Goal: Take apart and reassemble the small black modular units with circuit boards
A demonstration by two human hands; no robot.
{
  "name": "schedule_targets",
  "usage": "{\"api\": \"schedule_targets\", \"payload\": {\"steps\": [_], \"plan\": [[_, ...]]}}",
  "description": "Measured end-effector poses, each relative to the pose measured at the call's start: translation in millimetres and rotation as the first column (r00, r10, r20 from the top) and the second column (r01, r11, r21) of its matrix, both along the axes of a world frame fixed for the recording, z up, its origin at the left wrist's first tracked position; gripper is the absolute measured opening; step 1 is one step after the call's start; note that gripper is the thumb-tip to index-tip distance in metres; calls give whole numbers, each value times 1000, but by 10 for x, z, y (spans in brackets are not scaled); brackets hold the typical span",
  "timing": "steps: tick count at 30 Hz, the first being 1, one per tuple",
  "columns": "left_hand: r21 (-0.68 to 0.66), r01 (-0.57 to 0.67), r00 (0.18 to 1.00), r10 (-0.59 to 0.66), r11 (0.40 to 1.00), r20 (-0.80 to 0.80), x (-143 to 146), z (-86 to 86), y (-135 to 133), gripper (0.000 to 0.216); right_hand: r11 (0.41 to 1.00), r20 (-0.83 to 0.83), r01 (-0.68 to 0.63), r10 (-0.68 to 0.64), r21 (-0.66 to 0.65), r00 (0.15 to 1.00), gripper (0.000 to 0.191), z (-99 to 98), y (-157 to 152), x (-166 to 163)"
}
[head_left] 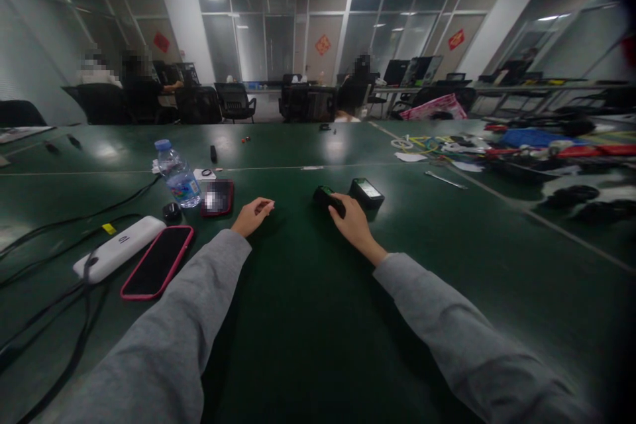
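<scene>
My right hand (354, 220) is closed around a small black box (326, 196), its fingers over the near right end. What kind of box this is, I cannot make out. Just behind that hand, a second black box (367, 193) with a pale label on top sits on the green table (298, 318). To the left, my left hand (252, 214) rests at the tabletop with its fingers curled in and nothing visible in them. Close to its left lies a phone (217, 197) in a dark red case, its screen blurred out.
On the left are a water bottle (177, 175), a white power bank (120, 249), a pink-cased phone (158, 263), a small black case (171, 212) and black cables. A wrench (446, 180) and a pile of cables and tools (541, 146) lie right. People sit beyond the table.
</scene>
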State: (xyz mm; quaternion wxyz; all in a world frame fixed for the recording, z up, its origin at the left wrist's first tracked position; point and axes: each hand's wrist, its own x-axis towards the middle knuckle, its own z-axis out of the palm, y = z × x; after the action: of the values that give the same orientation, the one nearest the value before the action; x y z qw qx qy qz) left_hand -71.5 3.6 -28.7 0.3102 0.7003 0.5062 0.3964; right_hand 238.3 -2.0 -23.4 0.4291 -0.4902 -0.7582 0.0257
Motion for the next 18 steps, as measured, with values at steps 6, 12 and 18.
{"api": "schedule_targets", "payload": {"steps": [6,12,18], "plan": [[-14,3,1000,-3,1000,-9,-17,-12,14,44,991,-165,46,-67,-124,984,44,-100,146,98],[-11,13,1000,-13,1000,-15,-19,-2,16,44,959,-363,-34,-73,-281,929,45,-211,263,159],[-13,15,1000,-15,1000,-21,-16,1,8,44,989,-207,35,-65,-145,976,62,-166,201,120]]}}
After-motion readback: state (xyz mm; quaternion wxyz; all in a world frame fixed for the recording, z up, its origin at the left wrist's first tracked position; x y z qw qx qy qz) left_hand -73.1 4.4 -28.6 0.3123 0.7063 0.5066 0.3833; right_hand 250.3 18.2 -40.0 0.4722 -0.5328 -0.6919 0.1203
